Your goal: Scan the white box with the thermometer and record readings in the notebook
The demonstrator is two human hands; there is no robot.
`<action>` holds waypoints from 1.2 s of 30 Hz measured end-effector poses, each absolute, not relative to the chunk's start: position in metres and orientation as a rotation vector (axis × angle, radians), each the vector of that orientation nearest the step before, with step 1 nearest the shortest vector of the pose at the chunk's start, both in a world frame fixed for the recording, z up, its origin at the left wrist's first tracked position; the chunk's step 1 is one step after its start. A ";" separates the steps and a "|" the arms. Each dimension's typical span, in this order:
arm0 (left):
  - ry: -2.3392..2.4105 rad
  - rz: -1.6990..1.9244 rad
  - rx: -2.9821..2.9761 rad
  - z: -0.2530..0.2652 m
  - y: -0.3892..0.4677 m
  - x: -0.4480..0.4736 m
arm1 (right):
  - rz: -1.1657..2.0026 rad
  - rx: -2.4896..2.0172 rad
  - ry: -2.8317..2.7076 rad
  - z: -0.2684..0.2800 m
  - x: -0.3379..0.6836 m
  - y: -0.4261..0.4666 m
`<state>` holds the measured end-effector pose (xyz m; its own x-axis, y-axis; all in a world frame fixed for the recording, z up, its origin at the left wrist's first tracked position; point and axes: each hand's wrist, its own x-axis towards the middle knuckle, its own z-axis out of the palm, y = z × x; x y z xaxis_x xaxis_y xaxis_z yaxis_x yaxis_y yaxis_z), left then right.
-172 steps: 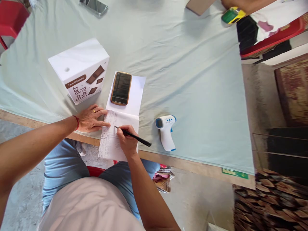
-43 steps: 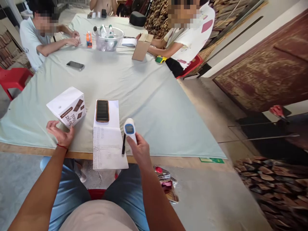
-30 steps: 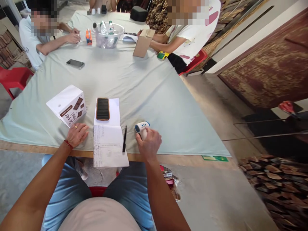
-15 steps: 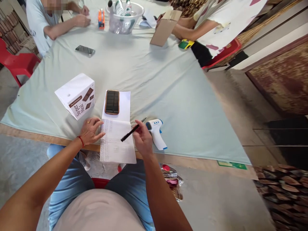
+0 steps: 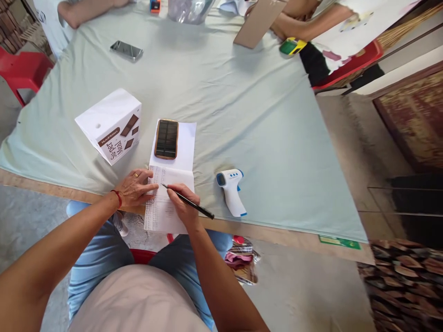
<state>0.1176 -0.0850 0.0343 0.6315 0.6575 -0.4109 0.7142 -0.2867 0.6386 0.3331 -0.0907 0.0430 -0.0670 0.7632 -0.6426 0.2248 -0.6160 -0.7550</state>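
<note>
My right hand (image 5: 185, 206) grips a black pen (image 5: 190, 203) with its tip on the written page of an open notebook (image 5: 165, 203) at the table's near edge. Flat on the notebook's left margin lies my left hand (image 5: 134, 188), with a ring and a red wrist cord. A phone in a brown case (image 5: 166, 139) rests on the notebook's blank upper page. A white and blue infrared thermometer (image 5: 230, 191) lies on the cloth just right of my right hand.
A white "Super Meal" box (image 5: 110, 123) stands left of the notebook on the pale green tablecloth (image 5: 263, 138). Farther off lie a second phone (image 5: 126, 50), a cardboard box (image 5: 256, 25) and a green-yellow object (image 5: 292, 46). Other people's arms rest at the far edge. A red chair (image 5: 20, 74) stands left.
My right hand set the thermometer down, picked up the pen and brought its tip to the page. My left hand moved onto the notebook's margin. The view tilted downward.
</note>
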 end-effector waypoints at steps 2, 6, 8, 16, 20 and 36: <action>1.063 -0.089 2.030 0.033 -0.084 0.118 | 1.688 -1.863 -1.059 0.040 0.331 -0.094; 1.053 -0.136 2.025 0.033 -0.083 0.120 | 1.614 -1.956 -1.102 0.036 0.326 -0.102; 1.053 -0.146 2.018 0.033 -0.082 0.120 | 1.594 -1.971 -1.113 0.035 0.324 -0.105; 1.045 -0.116 2.028 0.034 -0.082 0.121 | 1.596 -1.917 -1.227 0.033 0.325 -0.106; 1.046 -0.143 2.025 0.034 -0.081 0.122 | 1.591 -1.913 -1.287 0.033 0.324 -0.105; 1.041 -0.161 2.026 0.035 -0.080 0.122 | 1.590 -1.902 -1.405 0.034 0.325 -0.104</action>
